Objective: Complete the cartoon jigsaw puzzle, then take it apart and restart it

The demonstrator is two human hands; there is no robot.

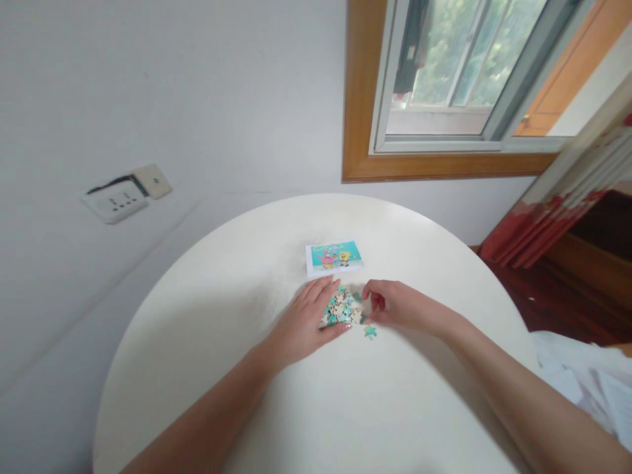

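A small heap of jigsaw puzzle pieces (340, 306), teal, white and brown, lies on the white table between my hands. My left hand (309, 319) rests along the heap's left side, fingers stretched out and thumb reaching along its near edge. At the right edge of the heap is my right hand (392, 303), its fingers curled with the tips close together; whatever is in them is too small to make out. One loose teal-and-yellow puzzle piece (370, 332) sits just below the right fingertips. Beyond the heap lies a picture card (336, 257) with cartoon figures on teal.
The round white table (197, 342) has its far edge close to the wall. A wall socket (118, 199) is at the left, and a wood-framed window (444, 166) at the upper right. White papers (577, 375) lie beyond the table's right edge, below a red-and-white curtain (533, 224).
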